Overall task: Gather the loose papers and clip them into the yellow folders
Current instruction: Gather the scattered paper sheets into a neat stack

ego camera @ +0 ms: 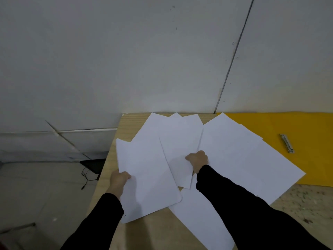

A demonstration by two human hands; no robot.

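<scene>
Left hand (119, 179) grips the left edge of a sheaf of papers (147, 177), thumb on top and fingers hidden beneath. Right hand (197, 159) clutches a middle sheet (178, 150), its fingertips covered by paper. Black sleeves (234, 204) reach forward. Further loose sheets (243, 159) fan out right of the right hand (count unclear) and overlap the open yellow folder (292, 127), which the frame edge cuts off. Its metal clip (286, 143) lies bare. The papers lie on the wooden surface (156, 231).

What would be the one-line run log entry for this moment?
phase: gathering | left hand: grips paper stack | right hand: grips sheet | yellow folder: open, clip empty
</scene>
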